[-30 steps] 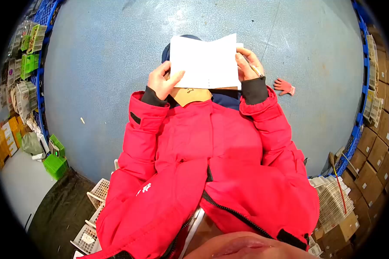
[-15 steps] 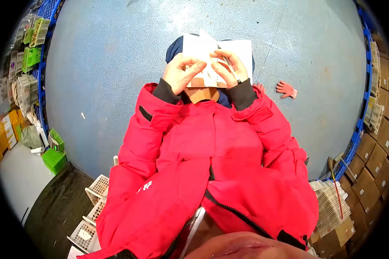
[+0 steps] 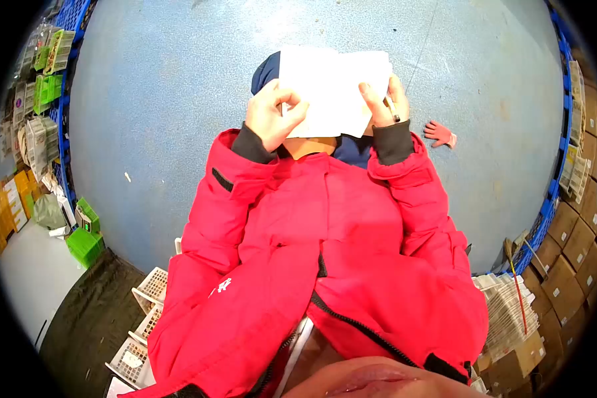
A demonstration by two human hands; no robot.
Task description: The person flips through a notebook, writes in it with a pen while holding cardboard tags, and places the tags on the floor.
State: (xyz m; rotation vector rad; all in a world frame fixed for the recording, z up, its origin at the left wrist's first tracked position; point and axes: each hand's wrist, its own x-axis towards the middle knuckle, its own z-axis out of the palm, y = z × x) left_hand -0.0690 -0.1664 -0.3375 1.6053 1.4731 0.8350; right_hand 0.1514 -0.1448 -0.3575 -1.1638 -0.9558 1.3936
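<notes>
A notebook (image 3: 331, 93) lies open over my lap, its white pages facing me. At its left edge my left hand (image 3: 273, 114) grips it, with thumb and fingers curled together. Around the right edge is my right hand (image 3: 386, 103), its thumb on the page. A slim pen (image 3: 393, 111) is tucked in that same hand. Below the notebook a brown flat piece (image 3: 310, 147), like cardboard, shows in part. Dark blue trouser fabric (image 3: 353, 152) appears beside it.
A red glove (image 3: 440, 134) lies on the blue floor (image 3: 146, 86) to the right. White baskets (image 3: 131, 361) stand at lower left, and a green crate (image 3: 85, 247) beyond. Brown boxes (image 3: 564, 288) are stacked on the right. Blue racks (image 3: 65, 106) line the sides.
My right hand has moved from the notebook's middle to its right edge, and a raised page has gone flat. My left hand stays at the left edge.
</notes>
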